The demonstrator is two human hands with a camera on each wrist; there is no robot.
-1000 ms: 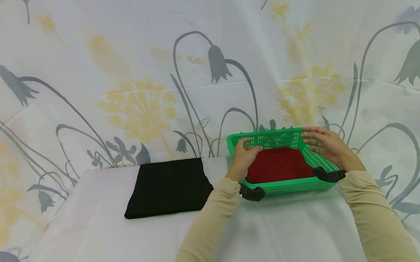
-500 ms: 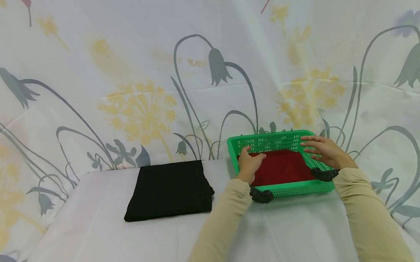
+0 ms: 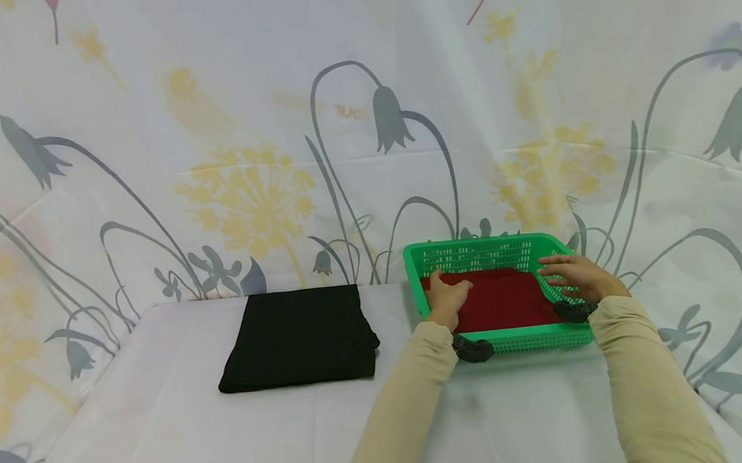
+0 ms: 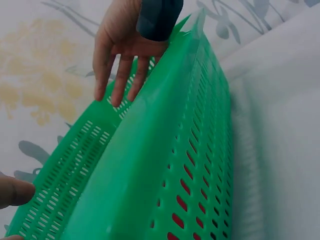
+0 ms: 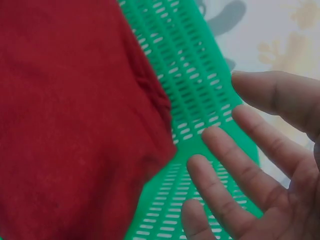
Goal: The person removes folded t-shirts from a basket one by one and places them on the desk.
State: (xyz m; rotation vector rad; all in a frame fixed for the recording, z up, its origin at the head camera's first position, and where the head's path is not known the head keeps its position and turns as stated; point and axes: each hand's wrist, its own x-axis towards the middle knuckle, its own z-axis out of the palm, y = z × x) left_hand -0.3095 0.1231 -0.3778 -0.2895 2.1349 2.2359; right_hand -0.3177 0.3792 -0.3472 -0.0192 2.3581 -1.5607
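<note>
A green perforated plastic basket [image 3: 521, 334] stands on the white-covered table, with a folded dark red cloth [image 3: 503, 298] inside it. My left hand [image 3: 448, 301] reaches over the basket's left part, thumb and fingers spread apart just above the cloth. In the left wrist view, only a fingertip or two of it [image 4: 16, 192] show at the lower left. Over the right end hovers my right hand [image 3: 578, 276], its fingers extended toward the cloth. The right wrist view shows those fingers [image 5: 245, 175] apart from the cloth's edge, with nothing between them.
A folded black cloth [image 3: 297, 339] lies flat on the table to the left of the basket. Behind the table hangs a white curtain [image 3: 238, 91] with printed flowers. Black wrist mounts [image 3: 473, 348] sit close to the basket's front rim.
My left hand has moved right and down, further into the basket over the red cloth. The right hand has lowered slightly toward the basket. Both cloths stay in place.
</note>
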